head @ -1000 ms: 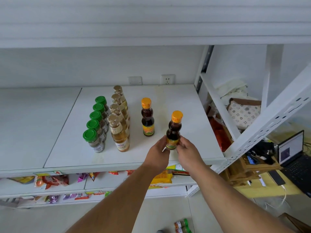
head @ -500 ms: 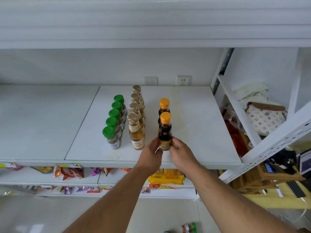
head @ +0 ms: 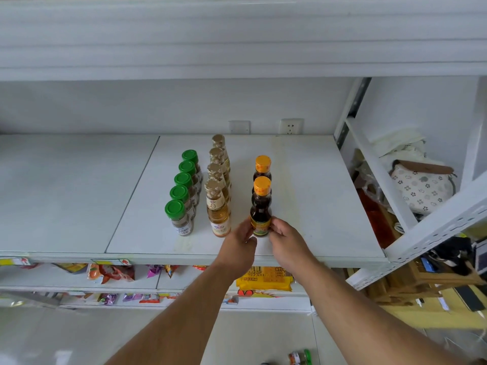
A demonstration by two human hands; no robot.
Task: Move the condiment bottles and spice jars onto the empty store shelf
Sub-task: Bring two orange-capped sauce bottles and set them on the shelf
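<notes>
Pinching the dark sauce bottle (head: 261, 209), left hand (head: 238, 245) and right hand (head: 286, 241) share the grip

White wall (head: 105, 106) is running behind the shelving, with a blank switch plate (head: 239, 126) and a power socket (head: 290, 126) sitting side by side on it. Upper shelf board (head: 237, 35) is overhanging across the top. White perforated upright (head: 434, 227) is slanting at right. Lower shelves (head: 79, 285) are holding colourful snack packets (head: 110, 272) and a yellow pack (head: 264, 279). Patterned bag (head: 421, 188) is lying far right beside crumpled white fabric (head: 398, 146). Wooden furniture (head: 411, 283) is standing at right on yellowish flooring. Pale glossy floor (head: 66, 338) is reflecting soft daylight at near left.
</notes>
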